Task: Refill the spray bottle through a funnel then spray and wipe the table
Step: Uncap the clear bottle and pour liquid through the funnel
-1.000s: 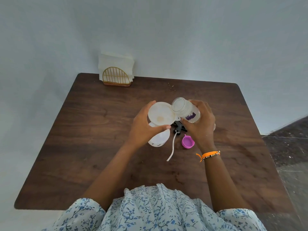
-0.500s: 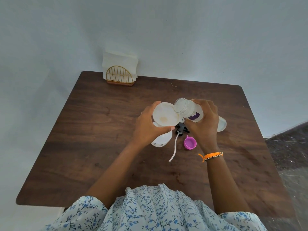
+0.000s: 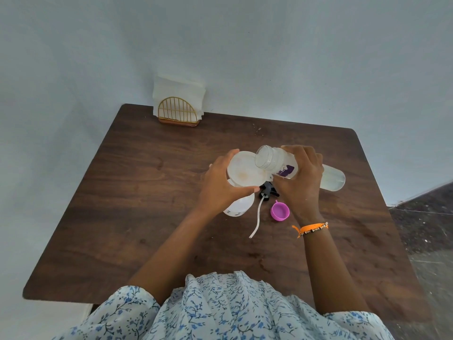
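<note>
left grip (image 3: 221, 186) curled round funnel (image 3: 245, 171) on spray bottle (image 3: 239, 204); right grip (image 3: 302, 179) held refill bottle (image 3: 277, 161) tilted over funnel; pink cap (image 3: 280, 211) on worktop (image 3: 147, 192)

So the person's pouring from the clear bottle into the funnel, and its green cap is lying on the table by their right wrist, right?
Not quite: the cap is purple, not green, as the head view shows. The rest holds: the right hand tips the clear bottle over the funnel, which the left hand steadies, and the cap lies on the table.
</note>
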Tool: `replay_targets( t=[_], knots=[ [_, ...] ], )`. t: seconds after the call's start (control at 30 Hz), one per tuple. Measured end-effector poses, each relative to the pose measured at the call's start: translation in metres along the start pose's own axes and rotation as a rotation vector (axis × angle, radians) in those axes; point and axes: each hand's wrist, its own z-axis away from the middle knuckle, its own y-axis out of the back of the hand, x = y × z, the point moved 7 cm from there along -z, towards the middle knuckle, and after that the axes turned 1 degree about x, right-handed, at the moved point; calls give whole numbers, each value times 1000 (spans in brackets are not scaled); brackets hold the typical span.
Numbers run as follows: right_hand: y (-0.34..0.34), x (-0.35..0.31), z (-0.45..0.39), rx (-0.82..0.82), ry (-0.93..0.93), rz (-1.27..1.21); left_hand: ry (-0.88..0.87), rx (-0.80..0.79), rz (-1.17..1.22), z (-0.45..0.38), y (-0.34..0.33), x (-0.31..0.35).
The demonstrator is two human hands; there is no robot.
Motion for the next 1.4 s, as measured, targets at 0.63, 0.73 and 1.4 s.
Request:
replay_targets(
  t=[0.63, 0.73, 1.4],
  knots=[
    [-3, -3, 0, 30, 43, 69, -9, 12, -4, -1, -1, -1],
    [-4, -3, 0, 25, 42, 79, -13, 12, -9, -2, -1, -1],
    [-7, -4, -2, 3, 45, 124, -14, 11, 16, -2, 0, 0]
  ],
)
